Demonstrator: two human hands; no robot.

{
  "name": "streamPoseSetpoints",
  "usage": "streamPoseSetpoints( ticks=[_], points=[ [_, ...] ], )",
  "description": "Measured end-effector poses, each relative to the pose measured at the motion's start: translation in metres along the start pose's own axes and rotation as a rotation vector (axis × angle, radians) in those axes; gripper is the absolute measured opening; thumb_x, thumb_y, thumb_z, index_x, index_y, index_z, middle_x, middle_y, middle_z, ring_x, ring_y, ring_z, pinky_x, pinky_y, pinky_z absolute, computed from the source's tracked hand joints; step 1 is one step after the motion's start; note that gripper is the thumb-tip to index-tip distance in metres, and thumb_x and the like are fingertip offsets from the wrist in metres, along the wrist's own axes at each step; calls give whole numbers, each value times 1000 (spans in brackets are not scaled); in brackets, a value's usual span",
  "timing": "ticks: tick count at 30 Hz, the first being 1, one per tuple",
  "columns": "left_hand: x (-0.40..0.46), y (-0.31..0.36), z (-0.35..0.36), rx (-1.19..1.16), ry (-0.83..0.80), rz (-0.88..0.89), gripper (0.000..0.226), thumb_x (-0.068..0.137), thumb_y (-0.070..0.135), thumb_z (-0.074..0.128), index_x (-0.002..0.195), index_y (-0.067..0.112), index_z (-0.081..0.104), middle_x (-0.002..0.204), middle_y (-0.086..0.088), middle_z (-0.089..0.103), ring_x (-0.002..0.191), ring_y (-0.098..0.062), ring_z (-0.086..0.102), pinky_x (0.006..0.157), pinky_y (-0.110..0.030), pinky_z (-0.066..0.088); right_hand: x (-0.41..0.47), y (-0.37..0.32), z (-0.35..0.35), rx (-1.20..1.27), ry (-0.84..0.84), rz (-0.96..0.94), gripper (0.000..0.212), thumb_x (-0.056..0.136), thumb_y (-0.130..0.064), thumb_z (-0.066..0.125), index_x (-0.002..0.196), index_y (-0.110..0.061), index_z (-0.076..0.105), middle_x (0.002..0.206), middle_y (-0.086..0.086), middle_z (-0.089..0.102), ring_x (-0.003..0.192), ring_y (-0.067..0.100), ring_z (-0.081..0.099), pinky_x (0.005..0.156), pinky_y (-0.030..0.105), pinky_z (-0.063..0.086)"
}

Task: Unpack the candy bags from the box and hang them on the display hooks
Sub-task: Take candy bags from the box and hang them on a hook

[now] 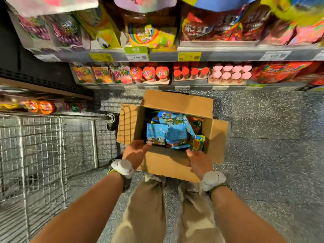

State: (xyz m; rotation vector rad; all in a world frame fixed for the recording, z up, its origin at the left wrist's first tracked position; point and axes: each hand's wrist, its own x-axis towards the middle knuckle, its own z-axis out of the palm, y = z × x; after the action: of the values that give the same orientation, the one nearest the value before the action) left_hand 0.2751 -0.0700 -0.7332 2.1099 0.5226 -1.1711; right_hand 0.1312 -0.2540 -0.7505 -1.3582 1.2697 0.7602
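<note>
Reaching down over an open cardboard box [177, 102] that sits on the speckled floor [273, 123] in front of stocked shelves [201, 56], the person has both hands at its near edge. The left hand [135, 151] is loosely spread, fingertips touching or just beside a blue candy bag [156, 133] at the near left of the heap; the right hand [198, 159] is also unclenched, its fingers near a yellow-green bag [198, 142] at the near right corner, holding nothing that I can see. The bags lie jumbled inside the box, so this looks like the pick-up step, with nothing yet lifted. The next move calls for pinching one or several bags by their top edges and raising them toward the hooks, which are not clearly visible here. A wire cart [43, 146] stands just left of the box.
</note>
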Motion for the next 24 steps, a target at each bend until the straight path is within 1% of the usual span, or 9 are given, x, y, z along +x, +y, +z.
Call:
streamPoseSetpoints(
  ticks=[2, 4, 7, 9, 11, 14, 19, 21, 24],
  points=[
    [18, -1, 7, 13, 23, 13, 48, 85, 38, 73, 123, 11, 60, 105, -5, 69, 88, -20, 64, 80, -32, 53, 20, 7, 4, -19, 5, -10, 45, 102, -42, 45, 64, -17, 46, 74, 11, 55, 88, 41, 62, 80, 50, 49],
    [39, -4, 15, 47, 44, 26, 47, 85, 41, 72, 121, 13, 60, 105, -5, 70, 88, -21, 64, 75, -28, 49, 40, 14, 8, -19, 27, -23, 47, 101, -44, 46, 63, -18, 39, 70, 11, 48, 72, 34, 55, 69, 41, 44],
    [57, -7, 26, 62, 76, 37, 58, 79, 47, 76, 123, 14, 61, 107, -3, 68, 102, -25, 64, 90, -33, 51, 57, 20, 11, -53, 19, -53, 44, 101, -45, 46, 67, -18, 42, 67, 7, 48, 64, 25, 48, 63, 33, 37],
    [82, -19, 34, 49, 80, 16, 56, 81, 43, 76, 125, 13, 60, 108, -1, 67, 104, -23, 62, 92, -33, 50, 82, 22, 19, -115, -13, -79, 36, 102, -42, 46, 86, -12, 56, 80, 12, 57, 75, 29, 55, 64, 35, 37],
    [97, -21, 40, 59, 75, 15, 56, 80, 45, 75, 126, 15, 60, 115, -1, 68, 107, -22, 62, 96, -36, 50, 99, 23, 22, -123, 25, -83, 37, 101, -42, 48, 104, -7, 59, 84, 14, 61, 85, 34, 59, 73, 40, 44],
    [111, -27, 45, 62, 64, 19, 58, 80, 42, 76, 128, 15, 57, 120, -1, 65, 106, -19, 62, 94, -34, 51, 120, 30, 30, -159, 44, -89, 34, 99, -46, 49, 104, -12, 55, 75, 4, 53, 77, 29, 54, 78, 45, 48],
    [148, -46, 61, 2, 36, -5, 73, 76, 30, 82, 139, 16, 48, 134, 0, 58, 116, -18, 59, 100, -33, 47, 158, 37, 42, -229, 24, -46, 51, 100, -47, 49, 139, -14, 43, 127, 9, 59, 95, 29, 57, 75, 31, 39],
    [156, -49, 63, 25, 58, 16, 78, 80, 30, 79, 146, 13, 41, 133, 5, 54, 119, -15, 54, 95, -25, 42, 167, 40, 45, -184, 46, -66, 52, 99, -47, 52, 140, -16, 43, 137, 6, 54, 109, 30, 58, 80, 29, 40],
    [169, -49, 65, 54, 84, 38, 87, 80, 36, 78, 151, 14, 32, 146, -3, 46, 128, -18, 50, 99, -26, 40, 184, 42, 52, -124, 77, -66, 59, 96, -45, 58, 144, -17, 40, 145, 5, 50, 126, 29, 52, 93, 32, 41]
  ],
)
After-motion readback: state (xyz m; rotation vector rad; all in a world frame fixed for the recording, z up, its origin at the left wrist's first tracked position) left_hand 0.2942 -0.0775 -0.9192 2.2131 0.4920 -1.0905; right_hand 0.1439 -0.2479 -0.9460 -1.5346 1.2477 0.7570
